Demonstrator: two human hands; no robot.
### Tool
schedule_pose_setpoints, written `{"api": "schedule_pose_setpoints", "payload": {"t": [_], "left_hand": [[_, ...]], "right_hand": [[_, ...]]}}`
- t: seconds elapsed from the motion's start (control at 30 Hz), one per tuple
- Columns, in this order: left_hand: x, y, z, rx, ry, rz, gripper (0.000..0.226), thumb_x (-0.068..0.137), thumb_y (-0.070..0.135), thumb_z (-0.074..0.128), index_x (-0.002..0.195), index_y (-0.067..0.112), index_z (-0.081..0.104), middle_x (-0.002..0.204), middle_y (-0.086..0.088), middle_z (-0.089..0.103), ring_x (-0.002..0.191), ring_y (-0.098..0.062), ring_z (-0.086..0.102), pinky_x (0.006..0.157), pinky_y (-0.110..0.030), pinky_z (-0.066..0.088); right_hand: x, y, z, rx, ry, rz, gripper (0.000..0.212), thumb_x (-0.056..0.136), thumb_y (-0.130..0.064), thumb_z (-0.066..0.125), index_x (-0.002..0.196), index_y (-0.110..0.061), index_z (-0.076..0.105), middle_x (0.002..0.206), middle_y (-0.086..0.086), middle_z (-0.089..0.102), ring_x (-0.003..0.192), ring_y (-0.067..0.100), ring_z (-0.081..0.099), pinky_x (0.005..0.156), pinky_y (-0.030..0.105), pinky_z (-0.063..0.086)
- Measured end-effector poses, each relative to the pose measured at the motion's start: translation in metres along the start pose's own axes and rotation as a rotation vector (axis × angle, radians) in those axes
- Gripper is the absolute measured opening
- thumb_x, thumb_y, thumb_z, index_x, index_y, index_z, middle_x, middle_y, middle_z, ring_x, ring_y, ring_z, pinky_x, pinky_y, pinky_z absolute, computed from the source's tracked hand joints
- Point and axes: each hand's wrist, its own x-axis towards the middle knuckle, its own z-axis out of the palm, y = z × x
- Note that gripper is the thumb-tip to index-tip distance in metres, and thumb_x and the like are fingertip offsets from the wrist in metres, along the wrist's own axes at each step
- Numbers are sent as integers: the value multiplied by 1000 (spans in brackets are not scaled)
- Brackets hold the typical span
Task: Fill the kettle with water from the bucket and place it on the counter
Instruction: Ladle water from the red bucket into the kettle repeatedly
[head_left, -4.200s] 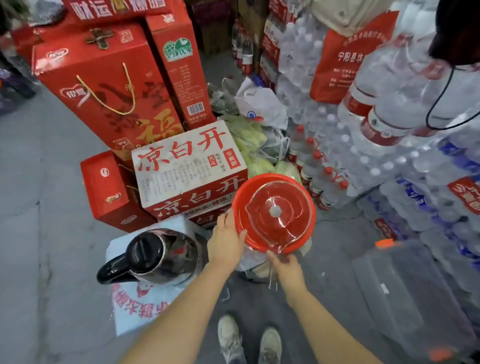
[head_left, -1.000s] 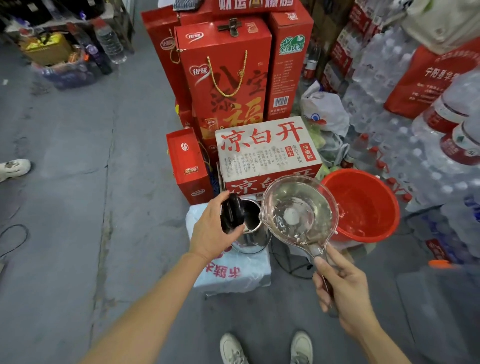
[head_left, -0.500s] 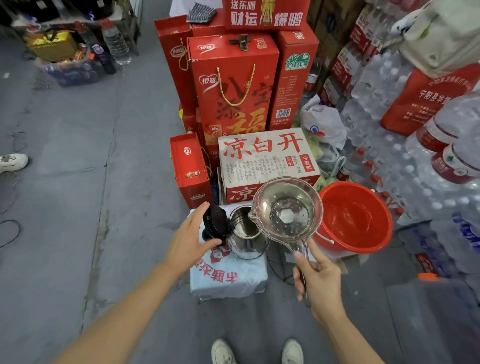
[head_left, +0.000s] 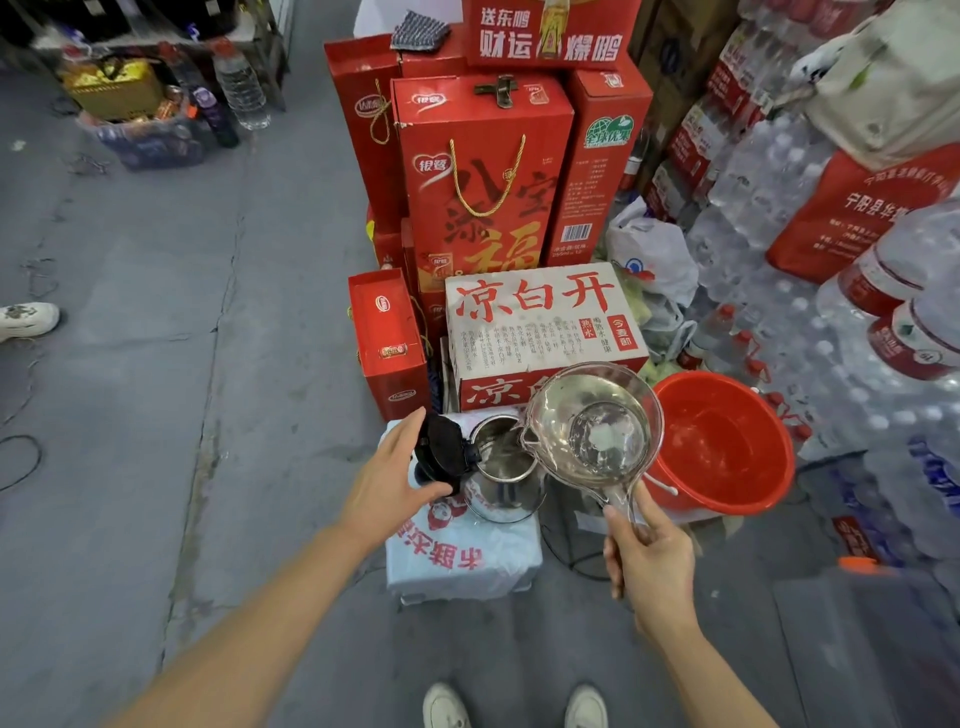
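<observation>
A steel kettle (head_left: 503, 486) stands on a white wrapped pack (head_left: 462, 566) on the floor, its black lid (head_left: 441, 449) tipped open to the left. My left hand (head_left: 392, 480) holds that lid back. My right hand (head_left: 647, 558) grips the handle of a clear plastic scoop (head_left: 592, 426), which holds water and hangs tilted with its spout over the kettle's mouth. To the right of the scoop sits the red bucket (head_left: 737, 483) with water in it.
Red gift boxes (head_left: 483, 176) and a white carton (head_left: 545, 327) stack right behind the kettle. Shrink-wrapped water bottles (head_left: 810, 291) crowd the right side. Bare grey floor (head_left: 156, 415) lies to the left, with another person's shoe (head_left: 26, 319) at its edge. My shoes (head_left: 514, 706) are below.
Since the oldest frame the scoop has come out of the bucket and over to the kettle, and my left hand has opened the lid. In the last second it has tilted closer to the mouth.
</observation>
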Motion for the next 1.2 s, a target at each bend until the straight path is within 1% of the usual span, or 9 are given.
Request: {"api": "schedule_pose_setpoints", "payload": {"t": [0.07, 0.17, 0.3, 0.43, 0.6, 0.8, 0.93, 1.07, 1.2], "left_hand": [[0, 1, 0, -38, -13, -28, 100, 75, 48, 75, 153, 23, 17, 157, 2, 28, 140, -17, 33, 107, -32, 35], [2, 7, 0, -118, 13, -90, 85, 83, 53, 64, 151, 25, 23, 155, 2, 32, 139, -17, 35, 107, -33, 34], [7, 10, 2, -179, 116, -177, 71, 86, 41, 66, 147, 20, 36, 146, -2, 46, 132, -18, 44, 103, -28, 34], [7, 12, 3, -176, 161, -194, 63, 85, 31, 70, 141, 17, 45, 138, -4, 54, 125, -21, 51, 100, -30, 39], [8, 13, 5, -189, 175, -215, 65, 82, 31, 73, 140, 18, 47, 139, -4, 54, 126, -21, 51, 105, -36, 41], [8, 17, 4, -152, 158, -209, 67, 83, 35, 72, 142, 18, 46, 142, -4, 52, 129, -22, 49, 105, -37, 40], [9, 19, 4, -133, 147, -209, 68, 83, 36, 72, 143, 18, 45, 142, -5, 52, 129, -23, 48, 105, -37, 40], [9, 21, 3, -112, 141, -202, 68, 84, 36, 71, 143, 16, 43, 143, -6, 50, 130, -24, 47, 106, -38, 39], [10, 23, 2, -104, 133, -205, 69, 84, 35, 71, 143, 16, 43, 144, -7, 50, 131, -24, 47, 107, -39, 39]], "right_hand": [[0, 0, 0, -16, 6, -12, 62, 94, -11, 63, 146, -33, 37, 52, 8, 51, 33, 11, 37, 31, 22, 35], [0, 2, 0, -32, 8, -16, 62, 94, -11, 63, 146, -32, 38, 50, 7, 51, 33, 11, 36, 31, 22, 35], [3, 4, 3, -61, 10, -37, 61, 94, -11, 63, 143, -38, 38, 48, 5, 51, 34, 14, 36, 32, 23, 36], [5, 3, 5, -77, 11, -72, 58, 94, -12, 63, 135, -47, 41, 48, 5, 51, 38, 18, 38, 33, 24, 36], [6, 2, 6, -85, 19, -82, 59, 94, -14, 64, 134, -49, 39, 52, 8, 51, 43, 22, 39, 33, 24, 37], [8, 4, 5, -129, 50, -118, 60, 93, -17, 64, 126, -62, 40, 51, 7, 51, 45, 21, 41, 38, 26, 41], [11, 9, 5, -247, 79, -163, 60, 92, -21, 66, 140, -48, 43, 46, 0, 52, 42, 11, 45, 50, 35, 50], [15, 16, 6, -313, 126, -202, 61, 91, -28, 66, 131, -64, 38, 56, 19, 56, 47, 15, 45, 57, 45, 55], [17, 14, 8, -398, 167, -236, 61, 91, -31, 64, 143, -49, 39, 61, 23, 57, 52, 21, 47, 62, 46, 55]]}}
